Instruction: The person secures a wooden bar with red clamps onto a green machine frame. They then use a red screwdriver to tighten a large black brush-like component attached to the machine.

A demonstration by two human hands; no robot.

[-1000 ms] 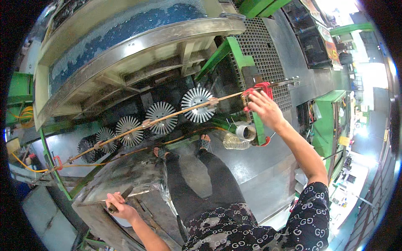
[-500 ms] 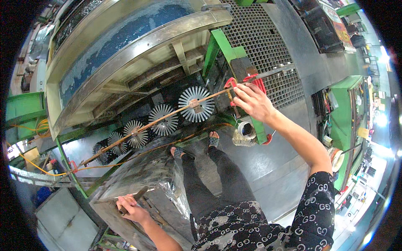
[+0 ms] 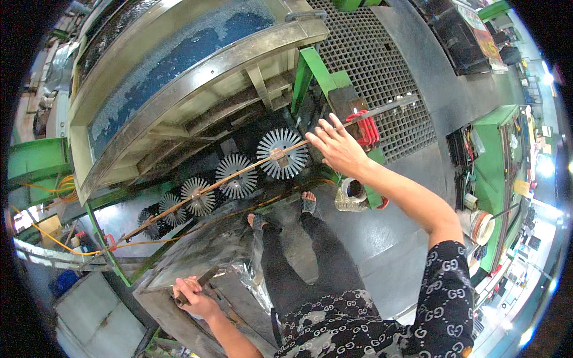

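Note:
A long copper-coloured bar (image 3: 239,174) runs slantwise from the lower left to the centre right. Along it hang several round metal discs (image 3: 293,158) with radial slots. Over the bar's right end is my right hand (image 3: 339,146), fingers stretched and apart; whether the fingertips touch the bar I cannot tell. Next to that hand, red clamps (image 3: 369,130) sit at a green frame post. At the lower left my left hand (image 3: 196,297) is closed around a short dark brown rod (image 3: 209,275), whose kind I cannot make out.
A large tank (image 3: 197,56) of blue liquid stands behind the discs. A grating (image 3: 376,65) lies at the upper right. In front of me is a worn metal box (image 3: 161,280). A yellow cord (image 3: 45,232) trails at the left. A green cabinet (image 3: 492,149) stands at the right.
My right hand has moved left off the red clamp, and its fingers have spread from a closer grip. My left hand still holds the rod. The view has shifted slightly.

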